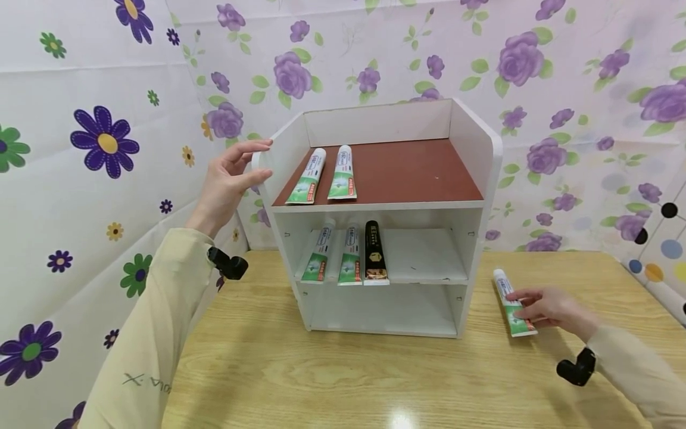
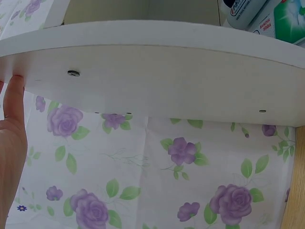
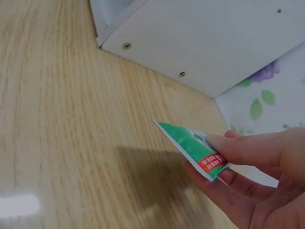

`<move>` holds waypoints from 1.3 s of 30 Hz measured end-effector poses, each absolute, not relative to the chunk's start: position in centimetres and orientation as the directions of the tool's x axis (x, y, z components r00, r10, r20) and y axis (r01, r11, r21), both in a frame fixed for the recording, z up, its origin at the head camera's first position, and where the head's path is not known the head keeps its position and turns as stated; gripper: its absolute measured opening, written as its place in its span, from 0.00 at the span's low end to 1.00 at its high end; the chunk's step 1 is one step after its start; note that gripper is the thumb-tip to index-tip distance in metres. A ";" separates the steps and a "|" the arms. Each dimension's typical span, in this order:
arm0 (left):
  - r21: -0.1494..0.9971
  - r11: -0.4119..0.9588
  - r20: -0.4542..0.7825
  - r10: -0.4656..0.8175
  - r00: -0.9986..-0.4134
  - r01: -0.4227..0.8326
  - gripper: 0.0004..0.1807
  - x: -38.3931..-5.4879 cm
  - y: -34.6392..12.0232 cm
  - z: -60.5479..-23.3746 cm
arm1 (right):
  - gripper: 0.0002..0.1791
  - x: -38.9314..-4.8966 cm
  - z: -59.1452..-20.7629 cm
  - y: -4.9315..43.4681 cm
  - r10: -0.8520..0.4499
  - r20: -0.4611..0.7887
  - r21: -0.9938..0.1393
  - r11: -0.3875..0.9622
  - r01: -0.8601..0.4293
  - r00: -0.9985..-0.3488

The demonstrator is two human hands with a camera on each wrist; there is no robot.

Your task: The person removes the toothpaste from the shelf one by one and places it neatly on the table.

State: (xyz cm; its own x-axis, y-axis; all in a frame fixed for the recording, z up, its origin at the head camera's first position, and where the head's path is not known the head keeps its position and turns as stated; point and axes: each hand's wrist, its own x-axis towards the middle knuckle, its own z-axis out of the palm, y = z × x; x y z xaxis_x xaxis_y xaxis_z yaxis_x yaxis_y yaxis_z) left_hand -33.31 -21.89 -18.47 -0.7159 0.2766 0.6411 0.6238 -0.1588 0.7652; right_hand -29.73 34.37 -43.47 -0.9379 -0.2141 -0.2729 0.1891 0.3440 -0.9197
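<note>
My right hand (image 1: 552,311) pinches a white and green toothpaste tube (image 1: 506,296) to the right of the shelf unit, thumb on one face and fingers under the other. The tube's crimped green end (image 3: 190,143) points away from the palm in the right wrist view, its shadow falling on the wood beside it. My left hand (image 1: 227,182) grips the upper left side panel (image 1: 281,156) of the white shelf unit (image 1: 471,238). In the left wrist view, a finger (image 2: 15,98) presses against the panel's outer face.
Two similar toothpaste tubes (image 1: 343,173) lie on the unit's brown top board (image 1: 407,173). On the middle shelf (image 1: 423,250) are two more (image 1: 351,253) and a black tube (image 1: 375,250). Everything stands on a wooden table (image 1: 343,375), with flowered cloth (image 1: 386,53) behind.
</note>
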 end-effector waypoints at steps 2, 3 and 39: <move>0.762 -0.158 0.644 0.275 -0.713 0.628 0.19 -33.3 -21.9 -18.5 | 0.28 -29.8 -43.7 34.4 -0.206 -0.271 -0.915 0.359 0.186 -0.940; 0.761 -0.157 0.646 0.274 -0.712 0.630 0.19 -33.3 -21.8 -18.5 | 0.28 -29.8 -43.8 34.4 -0.194 -0.278 -0.913 0.358 0.196 -0.941; 0.764 -0.146 0.642 0.267 -0.719 0.628 0.19 -33.3 -21.8 -18.6 | 0.29 -29.7 -46.5 35.9 -0.230 -0.078 -0.918 0.396 -0.021 -0.970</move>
State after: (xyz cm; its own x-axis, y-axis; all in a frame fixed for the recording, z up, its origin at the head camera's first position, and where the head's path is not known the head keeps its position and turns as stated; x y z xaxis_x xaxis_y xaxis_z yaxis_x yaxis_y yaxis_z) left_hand -33.25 -21.76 -18.55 -0.7189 0.2671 0.6418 0.6283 -0.1455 0.7643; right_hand -29.68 35.91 -46.46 -0.9700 -0.2305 -0.0776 -0.0208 0.3964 -0.9178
